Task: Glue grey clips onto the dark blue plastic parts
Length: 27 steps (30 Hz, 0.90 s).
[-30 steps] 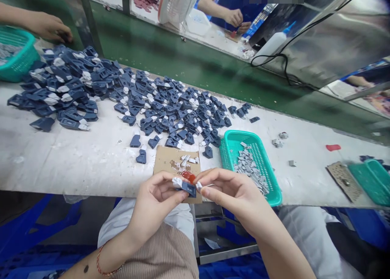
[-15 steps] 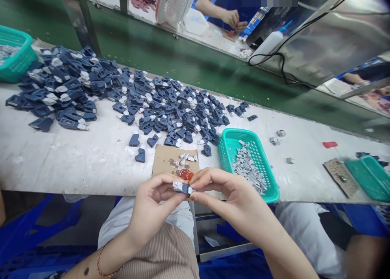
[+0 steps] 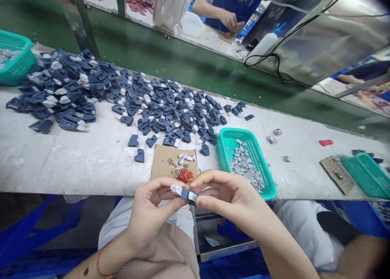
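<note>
Over the front edge of the bench, a small dark-blue plastic part with white-grey ends [image 3: 184, 192] is pinched between my two hands. My left hand [image 3: 149, 205] grips its left side with thumb and fingers. My right hand [image 3: 228, 195] has its thumb and forefinger at the right end, around a pale piece there. Just beyond my fingers lies a cardboard sheet [image 3: 160, 161], bearing a red round container [image 3: 185, 175], wet-looking spots and several small grey pieces [image 3: 186, 158]. A green basket [image 3: 222, 157] of small grey pieces [image 3: 246, 167] stands right of the cardboard.
Many blue-and-white parts [image 3: 164, 104] are heaped across the bench's back and left. Another green basket [image 3: 26, 61] stands far left; a perforated board [image 3: 336, 174] and a further green basket [image 3: 370, 175] are at right. Across the bench, a co-worker's hands [image 3: 231, 20] are busy near a white bottle [image 3: 263, 47].
The part has turned slightly between my fingers, and more of its right end shows. My right thumb and forefinger have spread a little. The view has shifted slightly.
</note>
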Each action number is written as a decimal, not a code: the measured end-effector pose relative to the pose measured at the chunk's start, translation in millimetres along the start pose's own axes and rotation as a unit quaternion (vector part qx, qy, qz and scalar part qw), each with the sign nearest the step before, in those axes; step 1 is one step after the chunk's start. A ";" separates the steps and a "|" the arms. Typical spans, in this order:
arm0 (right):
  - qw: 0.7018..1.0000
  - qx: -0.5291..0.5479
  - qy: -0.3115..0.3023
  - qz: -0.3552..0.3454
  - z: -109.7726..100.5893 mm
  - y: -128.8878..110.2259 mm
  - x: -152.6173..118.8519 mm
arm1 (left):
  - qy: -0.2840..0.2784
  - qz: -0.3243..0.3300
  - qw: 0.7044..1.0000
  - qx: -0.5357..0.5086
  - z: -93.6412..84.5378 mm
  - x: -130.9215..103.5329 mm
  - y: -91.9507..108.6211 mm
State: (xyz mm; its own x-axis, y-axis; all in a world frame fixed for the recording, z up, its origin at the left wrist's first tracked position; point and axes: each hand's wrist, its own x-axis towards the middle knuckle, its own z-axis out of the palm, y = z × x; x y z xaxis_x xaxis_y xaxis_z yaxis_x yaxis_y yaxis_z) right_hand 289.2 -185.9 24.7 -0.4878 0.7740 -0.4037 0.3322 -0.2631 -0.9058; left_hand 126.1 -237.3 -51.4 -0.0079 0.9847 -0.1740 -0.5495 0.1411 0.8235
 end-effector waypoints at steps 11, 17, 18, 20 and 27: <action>0.996 0.085 0.025 -0.022 38.5 14.3 6.5 | 0.016 -0.006 1.000 0.000 5.5 0.5 1.5; 0.987 0.158 0.033 -0.006 40.4 18.9 10.4 | 0.032 0.014 0.999 0.013 4.6 1.5 2.9; 0.985 0.168 0.025 0.001 40.1 20.1 11.0 | 0.030 0.011 0.999 0.012 4.6 2.0 3.7; 0.981 0.191 0.013 0.005 40.4 22.6 12.4 | 0.023 -0.003 1.000 0.004 5.2 3.3 5.0; 0.982 0.179 0.051 -0.024 41.1 25.3 16.5 | 0.012 0.010 0.999 0.045 4.5 9.0 5.1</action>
State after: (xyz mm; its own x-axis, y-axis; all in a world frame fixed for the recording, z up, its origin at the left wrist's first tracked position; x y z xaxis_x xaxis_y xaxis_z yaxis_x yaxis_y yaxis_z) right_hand 256.4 -203.5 -10.2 -0.4062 0.8394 -0.3611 -0.0027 -0.3963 -0.9181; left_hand 127.0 -227.2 -46.4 -0.0376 0.9849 -0.1692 -0.4723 0.1317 0.8715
